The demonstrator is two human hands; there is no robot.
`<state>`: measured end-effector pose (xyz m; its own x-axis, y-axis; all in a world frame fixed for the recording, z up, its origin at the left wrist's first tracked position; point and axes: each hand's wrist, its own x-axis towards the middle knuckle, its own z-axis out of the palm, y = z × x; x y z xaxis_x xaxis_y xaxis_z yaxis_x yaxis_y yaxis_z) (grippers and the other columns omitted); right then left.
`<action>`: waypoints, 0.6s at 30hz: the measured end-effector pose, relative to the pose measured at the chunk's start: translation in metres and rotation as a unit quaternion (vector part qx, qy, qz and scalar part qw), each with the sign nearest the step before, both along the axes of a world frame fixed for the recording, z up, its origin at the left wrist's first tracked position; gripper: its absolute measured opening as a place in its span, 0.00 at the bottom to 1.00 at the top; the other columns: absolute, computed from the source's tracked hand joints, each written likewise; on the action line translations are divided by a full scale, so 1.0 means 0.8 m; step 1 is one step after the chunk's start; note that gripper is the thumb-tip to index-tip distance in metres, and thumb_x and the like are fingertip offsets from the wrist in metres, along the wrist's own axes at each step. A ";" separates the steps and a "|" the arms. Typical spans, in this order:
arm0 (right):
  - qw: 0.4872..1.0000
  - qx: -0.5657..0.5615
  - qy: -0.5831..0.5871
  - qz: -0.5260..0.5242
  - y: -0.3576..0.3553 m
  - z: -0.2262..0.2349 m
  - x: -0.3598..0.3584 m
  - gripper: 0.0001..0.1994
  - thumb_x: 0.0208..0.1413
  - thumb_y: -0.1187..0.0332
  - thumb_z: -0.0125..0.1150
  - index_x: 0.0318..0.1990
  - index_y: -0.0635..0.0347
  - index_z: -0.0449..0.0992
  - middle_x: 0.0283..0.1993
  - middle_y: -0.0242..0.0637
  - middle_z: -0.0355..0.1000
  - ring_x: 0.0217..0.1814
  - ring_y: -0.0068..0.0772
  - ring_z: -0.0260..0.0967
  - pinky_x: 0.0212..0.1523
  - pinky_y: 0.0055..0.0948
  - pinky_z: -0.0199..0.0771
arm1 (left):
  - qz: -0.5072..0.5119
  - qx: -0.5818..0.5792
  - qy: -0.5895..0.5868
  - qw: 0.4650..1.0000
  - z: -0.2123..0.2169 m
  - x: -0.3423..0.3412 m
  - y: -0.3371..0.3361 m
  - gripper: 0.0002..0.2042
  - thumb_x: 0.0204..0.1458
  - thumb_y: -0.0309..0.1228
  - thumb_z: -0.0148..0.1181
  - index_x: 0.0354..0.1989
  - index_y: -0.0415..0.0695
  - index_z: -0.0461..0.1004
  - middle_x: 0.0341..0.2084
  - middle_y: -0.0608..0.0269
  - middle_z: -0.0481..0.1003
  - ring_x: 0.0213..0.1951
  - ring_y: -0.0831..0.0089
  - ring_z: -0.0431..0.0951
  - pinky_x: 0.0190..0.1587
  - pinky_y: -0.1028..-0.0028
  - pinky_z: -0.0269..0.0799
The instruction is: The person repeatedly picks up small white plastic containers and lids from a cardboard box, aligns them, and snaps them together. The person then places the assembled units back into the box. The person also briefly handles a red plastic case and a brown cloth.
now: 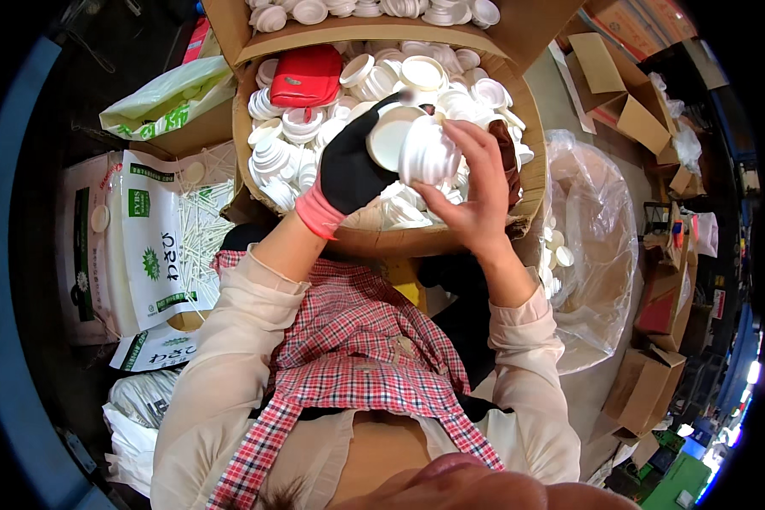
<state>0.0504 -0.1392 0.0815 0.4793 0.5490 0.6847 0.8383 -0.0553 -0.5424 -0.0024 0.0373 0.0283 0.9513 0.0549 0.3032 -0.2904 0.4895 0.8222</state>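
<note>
Cardboard box [531, 183] of white lids [280, 157], cluttered floor, clear bag [599, 255] beside

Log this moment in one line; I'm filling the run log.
left hand: gloved, holds white lid | right hand: bare, holds lid stack | over cardboard box

Red pouch [307, 75]: lying on the heap of lids, at 11 o'clock.
Clear bag [593, 246]: at 3 o'clock, a few white lids inside.
Sticks [202, 228]: white, loose, spread at 9 o'clock.
Printed bags [149, 246]: white and green, just beside the sticks.
Empty cartons [625, 93]: at 1 to 2 o'clock.
Apron [348, 357]: red check, at 6 o'clock.
</note>
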 end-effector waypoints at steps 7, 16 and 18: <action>0.996 0.004 -0.083 -0.038 0.009 -0.019 -0.010 0.36 0.33 0.74 0.75 0.56 0.63 0.68 0.53 0.46 0.65 0.52 0.48 0.64 0.52 0.39 0.66 | -0.155 -0.325 0.000 0.933 -0.001 -0.001 -0.016 0.25 0.64 0.36 0.39 0.66 0.36 0.52 0.61 0.51 0.62 0.61 0.63 0.64 0.65 0.66 0.57; 0.992 -0.016 -0.117 -0.035 0.011 -0.013 -0.009 0.35 0.33 0.78 0.72 0.55 0.62 0.69 0.53 0.47 0.65 0.53 0.49 0.64 0.52 0.40 0.67 | -0.112 -0.270 0.028 0.956 0.009 -0.004 -0.018 0.25 0.64 0.37 0.41 0.66 0.36 0.53 0.61 0.53 0.62 0.62 0.65 0.63 0.65 0.67 0.56; 0.993 -0.019 -0.115 -0.030 0.011 -0.013 -0.010 0.34 0.33 0.79 0.72 0.56 0.62 0.69 0.54 0.46 0.65 0.53 0.49 0.64 0.53 0.40 0.67 | -0.083 -0.204 0.020 0.975 0.012 -0.005 -0.018 0.25 0.64 0.37 0.41 0.66 0.36 0.53 0.61 0.53 0.62 0.62 0.66 0.63 0.65 0.68 0.56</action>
<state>0.0425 -0.1306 0.0711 0.3450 0.5516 0.7594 0.9343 -0.1248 -0.3339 -0.0068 0.0232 0.0375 0.9683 0.0079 0.2498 -0.1508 0.8157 0.5585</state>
